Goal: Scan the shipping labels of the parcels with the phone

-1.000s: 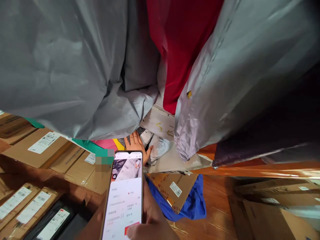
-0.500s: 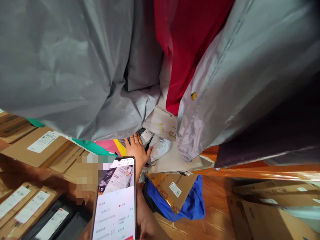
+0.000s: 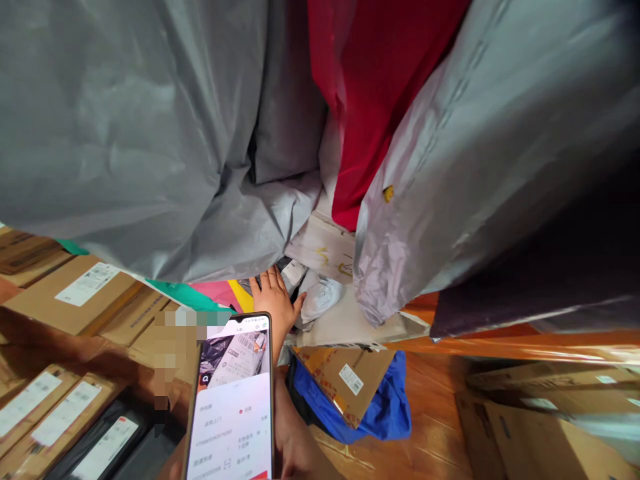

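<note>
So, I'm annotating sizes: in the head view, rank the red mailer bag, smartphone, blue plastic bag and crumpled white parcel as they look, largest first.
1. Red mailer bag
2. Smartphone
3. Blue plastic bag, partly hidden
4. Crumpled white parcel
Nearness to the camera varies, so true order is unsure.

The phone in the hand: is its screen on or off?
The phone screen is on: it glows, showing a picture above lines of text.
</note>
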A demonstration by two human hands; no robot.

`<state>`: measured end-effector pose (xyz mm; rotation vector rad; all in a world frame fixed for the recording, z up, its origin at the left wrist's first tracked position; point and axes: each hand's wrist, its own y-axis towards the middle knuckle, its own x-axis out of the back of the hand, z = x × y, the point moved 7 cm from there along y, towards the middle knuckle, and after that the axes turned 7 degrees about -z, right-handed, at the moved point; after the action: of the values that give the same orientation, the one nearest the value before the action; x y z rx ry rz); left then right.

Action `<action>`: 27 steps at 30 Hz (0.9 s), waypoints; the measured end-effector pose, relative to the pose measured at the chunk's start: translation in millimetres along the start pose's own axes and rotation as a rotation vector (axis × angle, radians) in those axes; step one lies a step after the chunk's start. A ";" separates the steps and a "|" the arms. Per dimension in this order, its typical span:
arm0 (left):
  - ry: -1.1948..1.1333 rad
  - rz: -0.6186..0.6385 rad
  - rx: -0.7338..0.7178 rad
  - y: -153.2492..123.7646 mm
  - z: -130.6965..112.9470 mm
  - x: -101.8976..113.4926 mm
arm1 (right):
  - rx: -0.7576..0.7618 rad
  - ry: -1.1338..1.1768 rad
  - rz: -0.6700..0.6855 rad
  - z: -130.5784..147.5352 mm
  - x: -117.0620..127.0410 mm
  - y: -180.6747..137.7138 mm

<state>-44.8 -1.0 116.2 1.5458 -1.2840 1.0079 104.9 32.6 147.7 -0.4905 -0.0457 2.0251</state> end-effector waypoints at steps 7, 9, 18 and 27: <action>0.106 0.046 0.002 -0.4 -1.2 4.4 | -0.187 0.070 0.008 -67.2 15.4 7.0; 0.110 0.039 0.001 -0.7 -0.6 5.2 | -0.222 0.085 0.005 -88.8 12.8 11.2; 0.081 0.035 -0.003 0.3 -2.4 3.5 | -0.215 0.183 -0.314 -62.4 17.7 24.7; -0.217 -0.131 -0.134 -17.1 3.4 14.5 | -0.113 0.059 -0.276 -17.2 22.7 -4.9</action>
<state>-25.6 -6.8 126.9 1.6454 -1.3484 0.6721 105.9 51.4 125.7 -0.5816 -0.1836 1.7430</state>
